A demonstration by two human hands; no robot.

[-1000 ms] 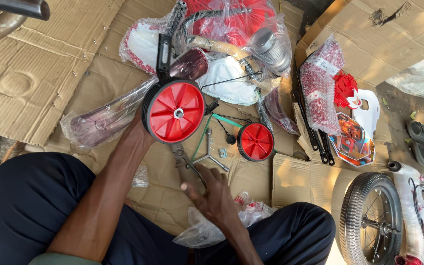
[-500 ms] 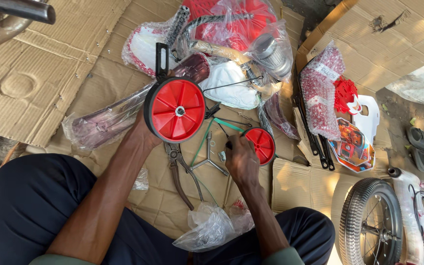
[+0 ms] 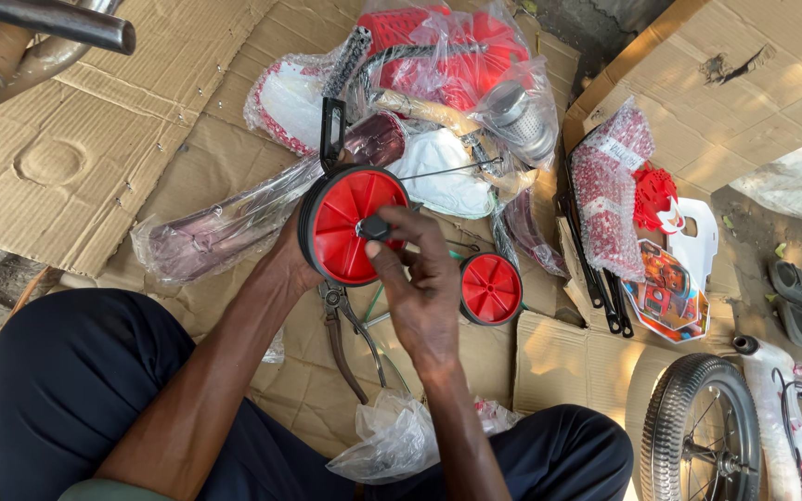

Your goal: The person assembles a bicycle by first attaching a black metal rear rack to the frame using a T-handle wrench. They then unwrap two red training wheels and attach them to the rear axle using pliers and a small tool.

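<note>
Two red training wheels counted. My left hand (image 3: 282, 264) gripped the rim of the bigger-looking one (image 3: 353, 225) from behind; my right hand (image 3: 417, 283) pinched one small black cap (image 3: 373, 227) at its hub. Second wheel (image 3: 491, 289) lay just right of that pinch (untouched). One pair of pliers (image 3: 345, 334) below it.

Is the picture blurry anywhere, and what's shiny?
Head view: sharp at the red wheel and right hand; even, soft daylight with no hard shadows; glare on the plastic bags and metal bar; edges bend slightly, as with a wide lens.
</note>
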